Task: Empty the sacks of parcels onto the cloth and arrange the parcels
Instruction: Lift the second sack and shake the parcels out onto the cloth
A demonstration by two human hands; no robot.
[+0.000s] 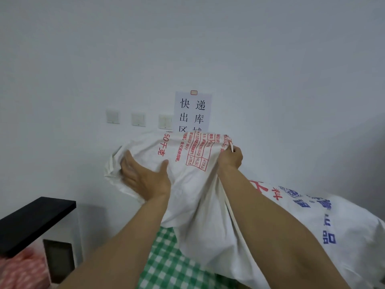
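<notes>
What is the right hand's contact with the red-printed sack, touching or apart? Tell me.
Touching. The head view shows the right hand pinching the upper corner of the red-printed sack, fingers curled into the fabric.

A sack (343, 232) apparently lies on checked cloth (166, 268).

Red-printed white woven sack (187, 176) is hiding the bottom row of the white paper wall sign (192, 110); blue-printed white sack (345, 224) is running past the right edge.
</notes>
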